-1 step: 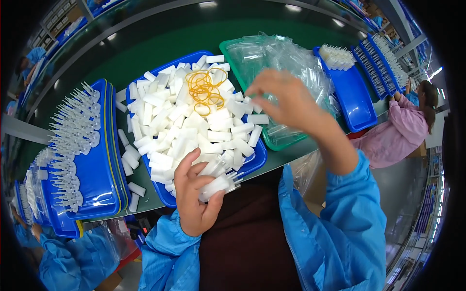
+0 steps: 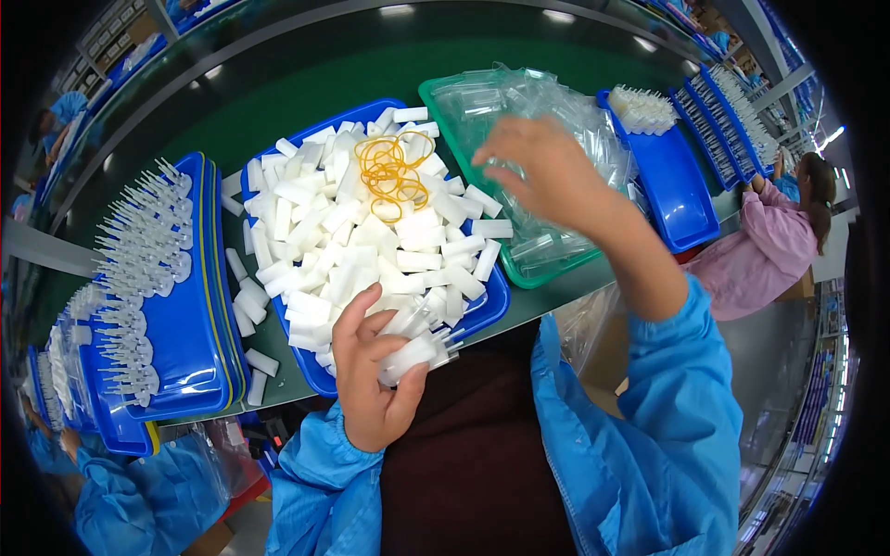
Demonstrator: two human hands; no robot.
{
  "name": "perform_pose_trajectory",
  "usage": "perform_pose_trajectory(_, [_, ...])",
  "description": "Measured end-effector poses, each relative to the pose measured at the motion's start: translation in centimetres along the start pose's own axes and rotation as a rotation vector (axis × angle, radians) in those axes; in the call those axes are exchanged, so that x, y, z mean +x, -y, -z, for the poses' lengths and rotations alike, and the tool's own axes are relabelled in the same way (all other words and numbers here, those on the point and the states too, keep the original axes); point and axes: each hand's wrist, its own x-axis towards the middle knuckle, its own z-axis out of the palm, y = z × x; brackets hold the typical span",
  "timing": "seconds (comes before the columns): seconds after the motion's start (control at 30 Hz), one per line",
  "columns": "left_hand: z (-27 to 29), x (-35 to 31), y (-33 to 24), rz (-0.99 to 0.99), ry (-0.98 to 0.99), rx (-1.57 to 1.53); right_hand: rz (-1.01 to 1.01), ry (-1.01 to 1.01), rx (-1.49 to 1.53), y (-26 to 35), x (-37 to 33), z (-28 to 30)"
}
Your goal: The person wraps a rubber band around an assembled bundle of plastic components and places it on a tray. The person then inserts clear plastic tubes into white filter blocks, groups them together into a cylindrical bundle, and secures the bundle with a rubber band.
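My left hand [image 2: 375,375] is closed around several small white plastic pieces with thin nozzle tips and clear parts [image 2: 413,352], held just over the near edge of a blue tray [image 2: 499,301]. That tray is heaped with white foam-like blocks [image 2: 357,250], and a tangle of yellow rubber bands [image 2: 391,176] lies on top of the heap. Above the left part of a green tray [image 2: 533,278] my right hand [image 2: 547,171] hangs, slightly blurred, thumb and fingers apart with nothing visible between them. Clear plastic sleeves [image 2: 579,130] fill the green tray.
Stacked blue trays [image 2: 190,343] at the left carry rows of white nozzle-tipped pieces [image 2: 144,241]. Loose white blocks [image 2: 250,301] lie beside them on the green table. To the right is a blue tray [image 2: 681,190] with white pieces at its far end. A person in pink [image 2: 756,236] works beyond it.
My right hand has shifted slightly right, away from the white blocks and further over the clear sleeves. The left hand keeps its place and its hold.
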Motion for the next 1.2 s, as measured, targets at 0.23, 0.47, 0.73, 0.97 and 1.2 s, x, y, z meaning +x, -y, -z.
perform_pose_trajectory(0.23, [0.1, -0.2, 0.1, 0.035, -0.014, -0.046, 0.259, 0.336, -0.380, -5.5, 3.6, -2.4])
perform_pose_trajectory(0.47, [0.2, -0.5, 0.5, 0.089, -0.020, -0.075, 0.232, 0.597, -0.437, -5.4, 5.0, -3.3])
perform_pose_trajectory(0.73, [-0.2, -0.5, 0.6, 0.107, -0.014, -0.099, 0.345, 0.610, -0.554, -5.3, 5.6, -3.5])
perform_pose_trajectory(0.97, [-0.1, -0.2, 0.5, 0.087, -0.028, -0.060, 0.288, 0.628, -0.393, -6.6, 5.2, -2.1])
perform_pose_trajectory(1.2, [-0.2, -0.3, 0.4, 0.088, -0.030, -0.046, 0.294, 0.691, -0.484, -6.2, 5.7, -2.2])
